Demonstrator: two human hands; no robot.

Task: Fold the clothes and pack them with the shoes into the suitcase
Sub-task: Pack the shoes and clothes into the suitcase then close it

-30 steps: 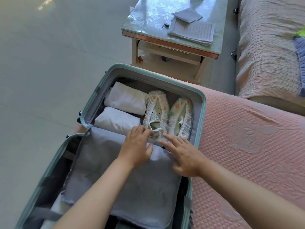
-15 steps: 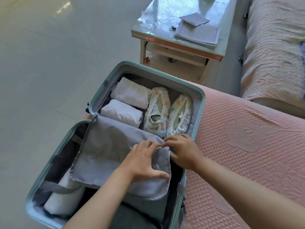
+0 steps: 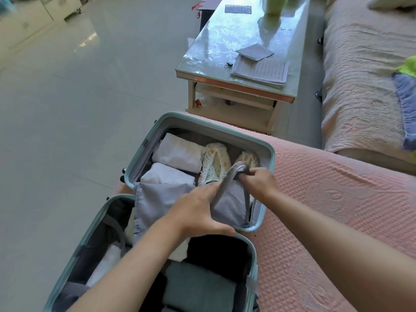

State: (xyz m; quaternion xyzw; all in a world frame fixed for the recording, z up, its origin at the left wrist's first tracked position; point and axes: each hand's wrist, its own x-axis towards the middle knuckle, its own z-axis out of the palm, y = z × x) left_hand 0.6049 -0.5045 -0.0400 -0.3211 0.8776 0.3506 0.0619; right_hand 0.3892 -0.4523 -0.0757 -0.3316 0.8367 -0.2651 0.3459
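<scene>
A pale green suitcase [image 3: 271, 163] lies open on a pink cover. Its far half holds two folded white clothes [image 3: 177, 152] and a pair of white patterned shoes [image 3: 215, 163]. A grey divider flap [image 3: 157, 199] covers part of that half. My right hand [image 3: 258, 183] grips the flap's raised edge over the shoes. My left hand [image 3: 198, 212] lies spread on the flap with straight fingers. The near half holds a folded grey-green garment [image 3: 198, 287] and white clothes [image 3: 105, 262].
A glass-topped low table [image 3: 238, 48] with papers [image 3: 261, 68] stands beyond the suitcase. A sofa with a beige cover [image 3: 360, 75] is at the right, with blue and green cloth [image 3: 407, 93] on it. Tiled floor [image 3: 67, 109] spreads to the left.
The grey flap has been pulled from the near half toward the far half, and the near half's clothes now show. My right hand has lifted the flap's edge over the shoes.
</scene>
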